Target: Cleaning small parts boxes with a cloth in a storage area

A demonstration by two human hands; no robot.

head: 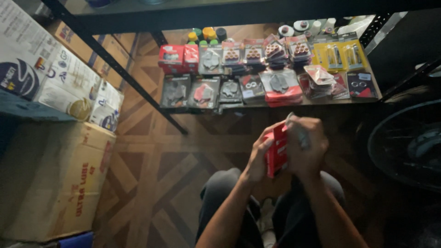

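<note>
floor (151, 183): wood parquet, person sits over it, knees in dark trousers
cardboard box (50, 179): big, brown, far left, white printed cartons (69, 78) stacked above it
shelf (317, 102): low wooden board in a black metal rack, rows of small carded parts packs (280, 87), yellow blister packs (340, 55) at right
red packet (277, 151): small, flat, upright, held between both hands above the lap
left hand (259, 158): fingers closed on packet's left edge
right hand (307, 144): clamped over packet's right side and top, blurred

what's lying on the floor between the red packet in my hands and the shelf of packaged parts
Nothing: in the head view, only bare wood-patterned floor separates the flat red packet from the low shelf of packaged parts.
</note>
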